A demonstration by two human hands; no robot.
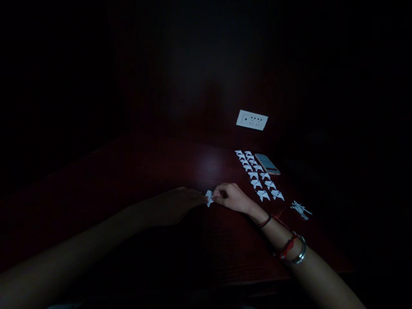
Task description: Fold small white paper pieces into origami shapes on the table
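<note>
A small white folded paper piece (pixel 209 198) lies on the dark red table (pixel 135 171), pinched between my two hands. My left hand (pixel 177 204) is in shadow, its fingertips pressed together on the paper's left side. My right hand (pixel 230 197), with bangles and red thread on the wrist, has its fingers curled and closed on the paper's right side.
Two rows of several finished white folded paper pieces (pixel 257 175) lie right of my hands, with a phone (pixel 267 163) beside them. A small separate heap of paper pieces (pixel 301 210) sits further right. A white wall socket plate (pixel 251 119) is behind. The surroundings are dark.
</note>
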